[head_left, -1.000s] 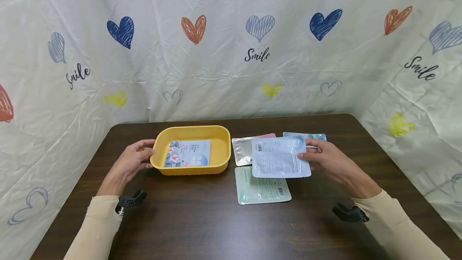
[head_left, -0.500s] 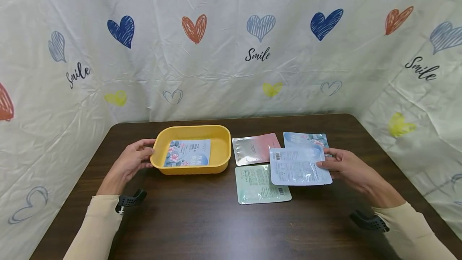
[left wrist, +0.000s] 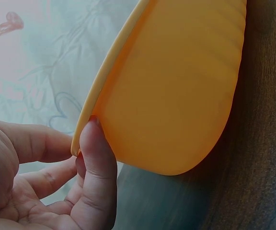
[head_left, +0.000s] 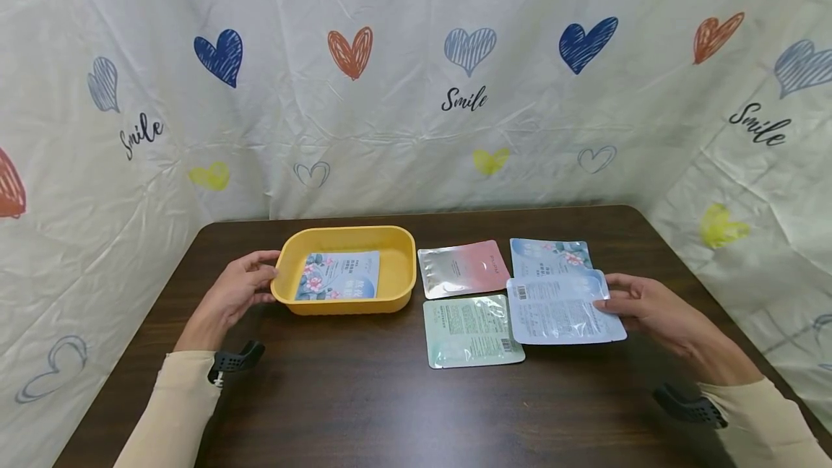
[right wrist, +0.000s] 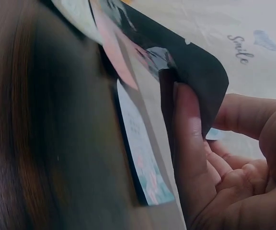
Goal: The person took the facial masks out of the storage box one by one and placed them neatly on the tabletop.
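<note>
My left hand [head_left: 235, 295] pinches the left rim of a yellow plastic tray [head_left: 398, 262], thumb and finger on either side of the edge in the left wrist view. Flat inside the tray lies a light blue floral face mask packet [head_left: 341, 274]. At the right, my right hand [head_left: 659, 313] holds a pale blue face mask packet [head_left: 562, 313] by its right edge, printed text side up. It overlaps the near part of another blue floral packet [head_left: 552, 255] and the corner of a green packet [head_left: 463, 334]. A pink-and-silver packet [head_left: 463, 269] lies behind the green one.
Everything stands on a dark brown wooden table [head_left: 364, 396]. A white curtain [head_left: 403, 128] with printed hearts hangs behind it and along both sides. A dark band [head_left: 237, 358] circles each wrist.
My right hand has carried the pale blue packet right and toward me, from over the silver and green packets, uncovering most of both. The left hand and tray have stayed put.
</note>
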Available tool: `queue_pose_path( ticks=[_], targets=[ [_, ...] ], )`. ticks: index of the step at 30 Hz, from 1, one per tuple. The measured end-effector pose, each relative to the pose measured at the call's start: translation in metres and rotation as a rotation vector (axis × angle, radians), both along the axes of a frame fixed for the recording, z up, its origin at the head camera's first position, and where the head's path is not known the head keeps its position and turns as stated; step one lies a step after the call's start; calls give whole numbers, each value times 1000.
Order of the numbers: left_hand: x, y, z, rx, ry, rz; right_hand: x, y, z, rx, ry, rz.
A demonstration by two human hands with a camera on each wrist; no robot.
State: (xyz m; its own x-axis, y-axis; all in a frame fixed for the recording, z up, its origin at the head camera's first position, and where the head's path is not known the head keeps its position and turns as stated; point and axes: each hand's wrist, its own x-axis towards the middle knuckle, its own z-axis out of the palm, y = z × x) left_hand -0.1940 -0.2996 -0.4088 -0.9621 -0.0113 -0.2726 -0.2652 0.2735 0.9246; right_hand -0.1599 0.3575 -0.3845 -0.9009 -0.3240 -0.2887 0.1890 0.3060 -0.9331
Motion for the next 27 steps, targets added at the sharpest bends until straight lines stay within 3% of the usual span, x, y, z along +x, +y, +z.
queue_pose_path(
  ticks=[15,24,27],
  targets=[
    [-2,-1,-4,-3,-5,3,2,10,-4,313,15,-50],
    [-1,1,-1,-12,-4,1,3,7,12,634,211,-10],
    [0,1,0,-31,-13,10,2,-2,20,689,265,-7]
  ],
)
